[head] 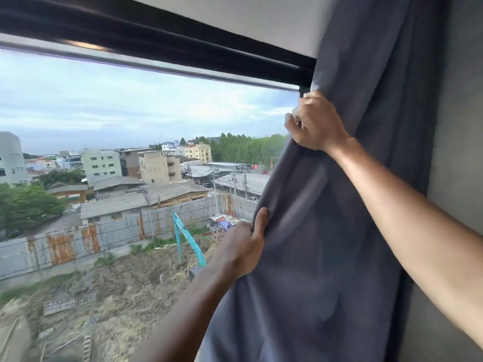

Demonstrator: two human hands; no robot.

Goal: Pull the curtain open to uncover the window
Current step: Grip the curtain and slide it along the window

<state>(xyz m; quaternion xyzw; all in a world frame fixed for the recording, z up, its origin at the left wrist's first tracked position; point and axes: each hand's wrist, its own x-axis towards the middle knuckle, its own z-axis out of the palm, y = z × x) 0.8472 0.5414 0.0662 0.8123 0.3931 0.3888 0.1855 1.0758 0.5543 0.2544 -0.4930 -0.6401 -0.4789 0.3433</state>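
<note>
A grey-blue curtain point(339, 205) hangs bunched in folds at the right side of a wide window point(130, 152). My right hand point(316, 121) is high up, fist closed on the curtain's leading edge near the window's top right corner. Lower down, my left hand point(245, 244) pinches the same edge, thumb on the front of the cloth. Most of the glass is uncovered and shows buildings, a dirt lot and sky. The curtain hides the window's right edge.
A dark window frame and pelmet point(156, 43) run across the top. A grey wall point(454, 126) stands right of the curtain. The white ceiling point(261, 19) lies above.
</note>
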